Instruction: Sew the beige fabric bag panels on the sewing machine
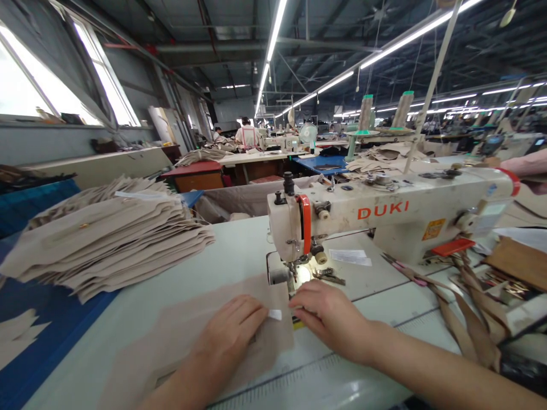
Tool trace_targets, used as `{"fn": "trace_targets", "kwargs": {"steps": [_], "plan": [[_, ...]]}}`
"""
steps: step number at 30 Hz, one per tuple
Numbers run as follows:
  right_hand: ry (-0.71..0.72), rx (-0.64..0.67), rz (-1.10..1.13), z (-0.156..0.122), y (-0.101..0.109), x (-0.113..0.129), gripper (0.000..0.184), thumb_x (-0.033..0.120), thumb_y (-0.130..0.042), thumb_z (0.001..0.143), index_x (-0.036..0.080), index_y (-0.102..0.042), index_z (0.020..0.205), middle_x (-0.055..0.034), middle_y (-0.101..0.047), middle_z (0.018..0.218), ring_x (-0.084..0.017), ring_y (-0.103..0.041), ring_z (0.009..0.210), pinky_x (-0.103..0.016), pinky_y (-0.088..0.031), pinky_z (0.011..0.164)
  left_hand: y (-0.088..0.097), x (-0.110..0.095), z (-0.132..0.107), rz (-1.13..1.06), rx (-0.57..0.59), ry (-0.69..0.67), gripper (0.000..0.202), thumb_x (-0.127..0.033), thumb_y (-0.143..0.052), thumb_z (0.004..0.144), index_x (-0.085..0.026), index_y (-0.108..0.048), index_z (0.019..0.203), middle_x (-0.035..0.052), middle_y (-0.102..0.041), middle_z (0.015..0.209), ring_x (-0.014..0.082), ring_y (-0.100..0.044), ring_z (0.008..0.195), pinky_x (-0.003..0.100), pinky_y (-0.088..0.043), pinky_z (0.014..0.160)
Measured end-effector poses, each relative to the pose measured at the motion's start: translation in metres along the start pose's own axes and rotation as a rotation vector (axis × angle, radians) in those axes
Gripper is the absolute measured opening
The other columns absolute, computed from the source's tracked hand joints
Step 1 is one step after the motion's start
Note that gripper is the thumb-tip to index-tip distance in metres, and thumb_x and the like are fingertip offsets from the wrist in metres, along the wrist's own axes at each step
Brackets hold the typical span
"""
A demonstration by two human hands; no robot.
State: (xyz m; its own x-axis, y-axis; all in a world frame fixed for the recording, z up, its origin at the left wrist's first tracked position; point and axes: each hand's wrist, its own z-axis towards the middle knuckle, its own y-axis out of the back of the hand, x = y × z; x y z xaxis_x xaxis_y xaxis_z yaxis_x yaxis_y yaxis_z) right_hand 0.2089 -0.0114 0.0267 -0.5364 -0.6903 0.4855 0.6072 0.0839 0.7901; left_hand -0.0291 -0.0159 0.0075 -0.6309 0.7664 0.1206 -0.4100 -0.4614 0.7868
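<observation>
A thin beige fabric panel (273, 341) lies on the pale green sewing table, its far edge close to the needle area of a white sewing machine (337, 210) marked DUKI. My left hand (233, 327) rests palm down on the panel, fingers lying bent over the cloth. Just past its fingertips shows a small white label (274, 314). At the panel's right edge, below the lit needle, my right hand (329, 316) has thumb and index finger drawn together at the cloth's edge. Its other fingers are curled and partly hidden.
A tall stack of beige fabric pieces (111, 239) sits at left. White strips (350, 257) lie by the machine arm. Scissors (404, 270), brown straps (470, 319) and an open box of small metal parts (508, 285) are at right. People work at machines farther back.
</observation>
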Motion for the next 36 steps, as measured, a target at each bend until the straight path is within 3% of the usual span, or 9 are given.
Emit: {"fn": "trace_targets", "kwargs": {"steps": [4, 6, 9, 14, 21, 30, 36], "plan": [[0.183, 0.194, -0.110, -0.027, -0.004, 0.012, 0.021, 0.022, -0.052, 0.096, 0.015, -0.066, 0.110, -0.0094, -0.069, 0.116, -0.022, -0.059, 0.110, -0.034, -0.044, 0.101, -0.009, 0.001, -0.005, -0.075, 0.145, 0.107, 0.035, -0.001, -0.039, 0.086, -0.021, -0.066, 0.094, 0.0032, -0.069, 0.090, 0.0176, -0.066, 0.084, 0.031, -0.056, 0.078], [0.174, 0.245, -0.125, -0.035, -0.006, 0.016, 0.028, 0.027, -0.053, 0.097, 0.014, -0.063, 0.120, -0.0104, -0.065, 0.127, -0.023, -0.056, 0.120, -0.034, -0.039, 0.108, -0.010, 0.001, -0.002, -0.090, 0.204, 0.116, 0.036, 0.001, -0.041, 0.083, -0.021, -0.066, 0.096, 0.0034, -0.070, 0.093, 0.0177, -0.066, 0.086, 0.032, -0.056, 0.080], [0.151, 0.265, -0.133, -0.039, -0.008, 0.017, 0.034, 0.030, -0.052, 0.097, 0.013, -0.060, 0.127, -0.0106, -0.061, 0.134, -0.023, -0.053, 0.126, -0.034, -0.036, 0.112, -0.010, -0.002, 0.003, -0.090, 0.197, 0.092, 0.039, 0.003, -0.039, 0.082, -0.020, -0.065, 0.098, 0.0026, -0.070, 0.097, 0.0180, -0.067, 0.088, 0.032, -0.057, 0.081], [0.138, 0.251, -0.130, -0.037, -0.006, 0.016, 0.034, 0.029, -0.053, 0.097, 0.013, -0.060, 0.127, -0.0108, -0.061, 0.135, -0.024, -0.053, 0.126, -0.035, -0.034, 0.114, -0.013, -0.008, 0.008, -0.096, 0.212, 0.119, 0.040, 0.004, -0.031, 0.087, -0.021, -0.063, 0.093, 0.0000, -0.067, 0.091, 0.0176, -0.066, 0.084, 0.030, -0.057, 0.078], [0.130, 0.253, -0.097, -0.037, -0.005, 0.014, 0.037, 0.029, -0.051, 0.097, 0.010, -0.060, 0.128, -0.0124, -0.061, 0.134, -0.025, -0.053, 0.125, -0.038, -0.035, 0.114, -0.025, -0.009, 0.016, -0.014, 0.195, 0.063, 0.027, 0.002, -0.042, 0.086, -0.017, -0.061, 0.092, 0.0048, -0.065, 0.090, 0.0201, -0.063, 0.082, 0.034, -0.057, 0.076], [0.136, 0.241, -0.083, -0.037, -0.008, 0.012, 0.035, 0.030, -0.051, 0.098, 0.010, -0.061, 0.125, -0.0128, -0.062, 0.132, -0.024, -0.053, 0.125, -0.035, -0.035, 0.113, -0.034, -0.011, 0.013, -0.029, 0.259, 0.057, 0.024, 0.002, -0.049, 0.083, -0.017, -0.060, 0.092, 0.0042, -0.065, 0.093, 0.0223, -0.062, 0.088, 0.038, -0.055, 0.082], [0.134, 0.241, -0.067, -0.038, -0.011, 0.010, 0.034, 0.029, -0.054, 0.096, 0.011, -0.062, 0.123, -0.0127, -0.062, 0.132, -0.024, -0.053, 0.124, -0.035, -0.037, 0.112, -0.036, -0.008, 0.012, 0.002, 0.169, -0.002, 0.028, 0.001, -0.044, 0.086, -0.016, -0.061, 0.100, 0.0062, -0.066, 0.096, 0.0223, -0.063, 0.090, 0.036, -0.055, 0.083]]}}
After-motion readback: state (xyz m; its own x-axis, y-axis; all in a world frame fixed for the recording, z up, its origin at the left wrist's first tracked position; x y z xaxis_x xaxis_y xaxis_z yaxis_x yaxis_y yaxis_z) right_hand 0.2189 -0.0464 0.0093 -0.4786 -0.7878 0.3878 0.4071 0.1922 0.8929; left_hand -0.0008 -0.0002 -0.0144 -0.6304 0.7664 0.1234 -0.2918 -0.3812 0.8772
